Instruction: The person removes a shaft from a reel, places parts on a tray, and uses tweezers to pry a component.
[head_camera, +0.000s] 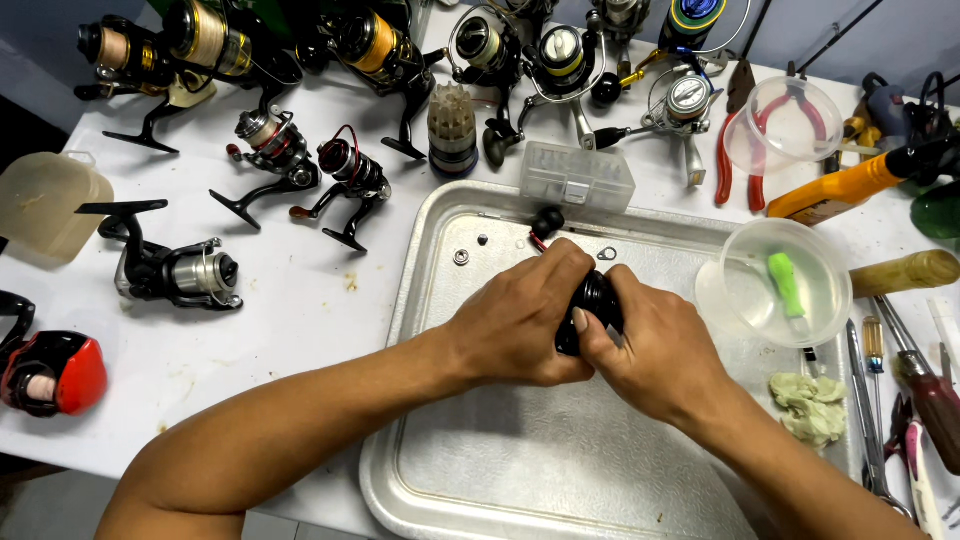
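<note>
**Both hands gripping black reel part over metal tray**

Head view: The left hand (520, 325) and the right hand (655, 350) are meeting over the upper middle of a metal tray (480, 470), which is sitting on the white bench (300, 310). Both hands are closing around a black reel part (592, 308); the left fingers are wrapping over its near side, and the right thumb is pressing on its front. The part is being held just above the tray floor, not resting on it. A black knob (547, 220) is showing just beyond the left knuckles. Small washers (461, 257) are lying loose in the tray's far left corner. A clear round tub (775, 283) holding a green piece (786, 283) is overlapping the tray's right rim; a greenish rag (812, 405) is lying near it. Several spinning reels (345, 170) are standing across the far bench, a silver-black reel (175, 270) is lying at left, and screwdrivers (920, 370) are lying at right.
</note>
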